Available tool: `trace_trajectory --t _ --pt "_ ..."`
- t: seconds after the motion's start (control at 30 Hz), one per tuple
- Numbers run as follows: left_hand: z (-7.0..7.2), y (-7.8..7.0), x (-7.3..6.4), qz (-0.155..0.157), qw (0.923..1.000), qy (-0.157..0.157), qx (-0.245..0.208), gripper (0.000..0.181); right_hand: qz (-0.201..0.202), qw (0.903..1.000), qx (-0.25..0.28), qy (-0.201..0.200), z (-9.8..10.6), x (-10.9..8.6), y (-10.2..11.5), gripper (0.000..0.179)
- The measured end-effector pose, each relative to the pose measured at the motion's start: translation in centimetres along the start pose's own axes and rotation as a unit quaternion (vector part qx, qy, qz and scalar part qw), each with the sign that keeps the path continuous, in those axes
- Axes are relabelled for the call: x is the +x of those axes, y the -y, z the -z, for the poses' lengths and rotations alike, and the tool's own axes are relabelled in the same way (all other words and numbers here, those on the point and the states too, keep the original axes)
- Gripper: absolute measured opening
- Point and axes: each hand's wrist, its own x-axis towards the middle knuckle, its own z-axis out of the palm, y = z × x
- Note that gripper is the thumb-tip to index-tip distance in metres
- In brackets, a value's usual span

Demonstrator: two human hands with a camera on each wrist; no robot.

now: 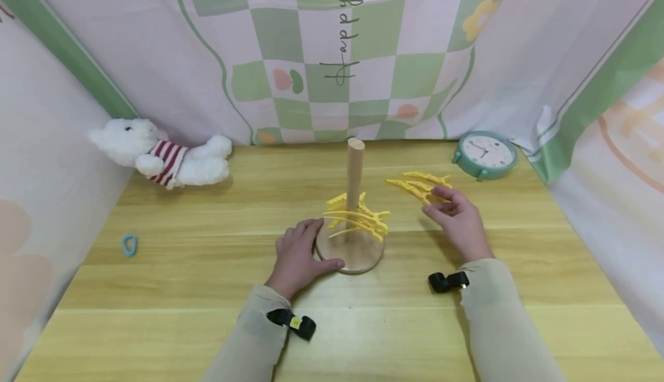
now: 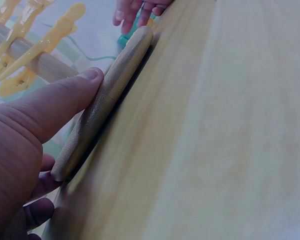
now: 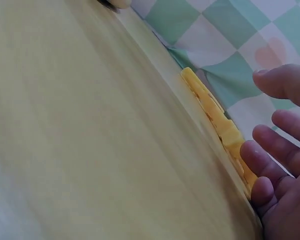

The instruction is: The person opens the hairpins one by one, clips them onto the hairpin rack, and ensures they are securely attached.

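Observation:
A wooden stand, with a round base (image 1: 350, 253) and an upright rod (image 1: 355, 169), stands mid-table. Several long, forked yellow plastic pieces (image 1: 363, 219), much like hair clips, hang stacked around its rod. My left hand (image 1: 301, 258) holds the base at its left side; in the left wrist view its thumb (image 2: 72, 95) presses the rim (image 2: 110, 85). To the right, more yellow plastic pieces (image 1: 410, 186) lie on the table. My right hand (image 1: 461, 223) is over their near ends, fingers spread and loosely bent. In the right wrist view, its fingers (image 3: 262, 155) overlap one yellow piece (image 3: 210, 107).
A white plush bear (image 1: 197, 163) in a striped top lies at the back left. At the back right is a green clock (image 1: 485, 154). A small blue ring-like piece (image 1: 129, 245) lies on the left of the wooden table (image 1: 207, 290). Patterned cloth (image 1: 321, 53) hangs behind.

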Motion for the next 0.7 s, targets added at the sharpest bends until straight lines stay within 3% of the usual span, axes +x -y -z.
trace_trajectory --t 0.43,0.7 --pt "-0.15 0.25 0.2 -0.003 1.0 -0.003 0.0 0.102 -0.011 0.998 -0.055 0.029 -0.07 0.76 -0.35 0.066" --pt "-0.08 0.18 0.07 0.001 1.0 0.001 -0.001 0.102 -0.019 0.9978 -0.06 0.02 -0.14 0.82 -0.33 0.053"
